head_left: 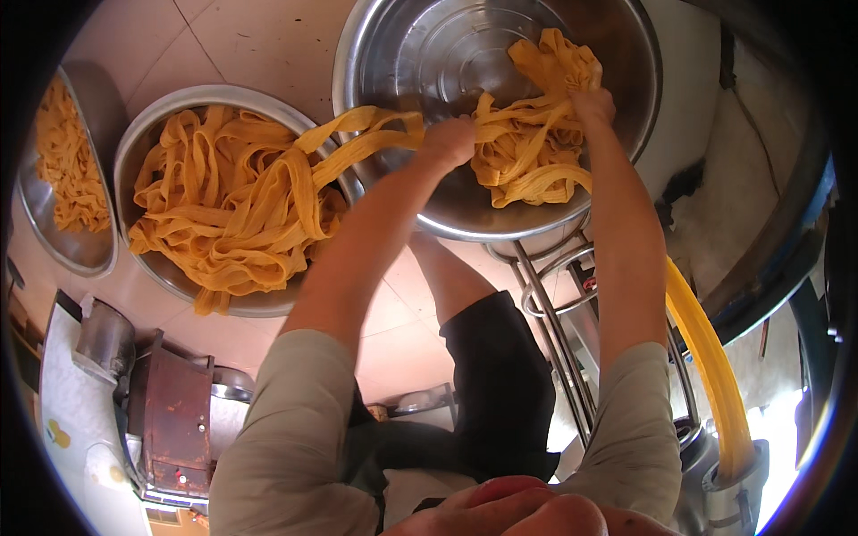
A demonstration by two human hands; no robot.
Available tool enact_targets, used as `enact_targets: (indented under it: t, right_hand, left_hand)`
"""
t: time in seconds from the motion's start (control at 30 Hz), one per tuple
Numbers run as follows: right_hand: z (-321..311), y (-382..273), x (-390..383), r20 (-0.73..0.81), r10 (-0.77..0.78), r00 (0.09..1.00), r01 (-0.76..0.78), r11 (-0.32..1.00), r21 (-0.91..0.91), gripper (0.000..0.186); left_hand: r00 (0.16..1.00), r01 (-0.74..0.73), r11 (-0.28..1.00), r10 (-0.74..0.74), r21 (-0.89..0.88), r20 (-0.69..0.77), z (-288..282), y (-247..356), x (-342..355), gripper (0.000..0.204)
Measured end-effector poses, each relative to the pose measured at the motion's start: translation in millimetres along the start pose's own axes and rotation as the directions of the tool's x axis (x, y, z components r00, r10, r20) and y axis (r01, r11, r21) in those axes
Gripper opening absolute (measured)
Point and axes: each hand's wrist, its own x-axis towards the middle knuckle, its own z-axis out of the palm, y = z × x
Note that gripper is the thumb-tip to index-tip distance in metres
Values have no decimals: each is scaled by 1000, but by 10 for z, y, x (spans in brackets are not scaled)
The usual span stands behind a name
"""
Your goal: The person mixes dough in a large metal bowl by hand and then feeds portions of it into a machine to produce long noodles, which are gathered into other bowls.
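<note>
My left hand (450,141) is closed on long flat yellow strips (362,134), which look like soft, wide noodles. Those strips stretch over the rims from the heaped strips (237,196) in the left metal basin (161,105). Over the large steel basin (429,54), my right hand (592,104) is closed around a bunch of strips (552,61) at the far right of the pile. Between my hands, a tangled pile of the same strips (532,165) lies on the basin's right side. My fingertips are partly hidden by the strips.
Another metal container (98,255) with smaller yellow pieces stands at far left. Metal tube legs (545,330) show below the large basin. A thick yellow band (710,357) runs to a metal cylinder (742,491) at lower right. A reddish-brown cabinet (174,420) is at lower left.
</note>
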Motion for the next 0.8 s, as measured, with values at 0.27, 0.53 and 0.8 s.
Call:
enact_targets:
  t: [0.27, 0.53, 0.8]
  right_hand:
    - [-294, -577, -1115, 96, -420, 902, 407, 904, 134, 46]
    - [-215, -37, -3429, 608, -195, 770, -557, 260, 788, 38]
    - [-1715, -656, -5461, 540, -486, 687, -723, -526, 447, 41]
  left_hand:
    - [937, -112, 759, 296, -641, 187, -2363, 760, -2436, 29]
    - [877, -410, 897, 437, -166, 199, -2876, 1475, -4928, 23]
    - [870, -439, 882, 465, -169, 163, -3652, 1722, -7626, 36]
